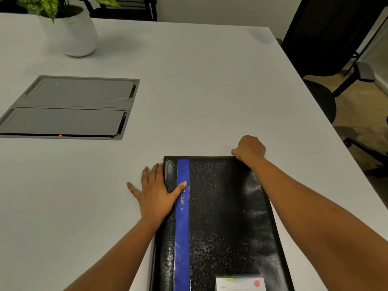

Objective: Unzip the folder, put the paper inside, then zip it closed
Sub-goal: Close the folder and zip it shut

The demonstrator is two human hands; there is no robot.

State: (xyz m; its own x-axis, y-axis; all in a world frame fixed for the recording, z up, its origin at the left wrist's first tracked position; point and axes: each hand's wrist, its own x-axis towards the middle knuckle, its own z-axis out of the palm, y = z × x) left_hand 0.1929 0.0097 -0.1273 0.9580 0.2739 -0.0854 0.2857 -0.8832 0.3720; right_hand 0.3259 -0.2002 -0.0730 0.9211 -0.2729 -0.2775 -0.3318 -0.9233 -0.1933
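A black leather folder (222,217) with a blue vertical stripe lies closed on the white table (189,91), near its front edge. My left hand (154,195) rests flat with fingers spread at the folder's left edge, its thumb on the blue stripe. My right hand (249,149) is curled at the folder's far right corner, fingers pinched at the top edge where the zipper runs; the zipper pull itself is hidden under the fingers. No loose paper is in view.
A grey recessed cable hatch (67,108) sits in the table at the left. A white plant pot (71,32) stands at the far left. A black office chair (327,59) is beyond the table's right edge.
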